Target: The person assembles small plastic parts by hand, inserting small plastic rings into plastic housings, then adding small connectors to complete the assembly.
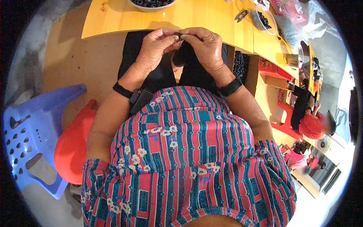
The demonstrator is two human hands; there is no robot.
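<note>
My left hand (154, 47) and my right hand (206, 46) meet just off the near edge of the yellow table (204, 17), above my lap. Thumbs and fingertips of both hands pinch a small black piece (179, 36) between them. Fingers cover most of it, so its exact kind does not show. Beyond the hands, at the top edge of the view, a pale round bowl (151, 9) holds many small black ring-like parts (153, 3). A black strap circles each wrist.
Thread snips (241, 15) lie on the table to the right, beside a clear tub (255, 25) of black parts. Plastic bags (289, 32) crowd the far right. A red stool (75, 147) and a blue plastic chair (34, 140) stand at left. Another person (311, 125) sits at right.
</note>
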